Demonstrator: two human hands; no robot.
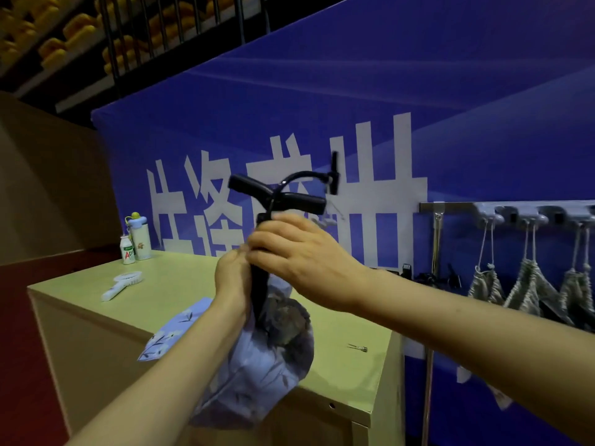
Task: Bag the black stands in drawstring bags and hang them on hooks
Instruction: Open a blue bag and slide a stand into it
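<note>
Lilac floral cloth of the drawstring bag [257, 358] hangs in front of the pale green table [180, 284], its mouth bunched in the curled fingers of the left hand [231, 278] around the stem of the black stand [283, 201]. Just above, the right hand [299, 252] wraps the same stem, and the stand's arms stick up out of the bag. Farther right, 3 grey bags [528, 284] hang from the hook rail [457, 206].

I count three grey patterned drawstring bags [486, 286] [528, 289] [576, 292] right, two blue floral cloth bags [257, 365] [170, 336] near, two white bottles [127, 250] [142, 239] far left.
</note>
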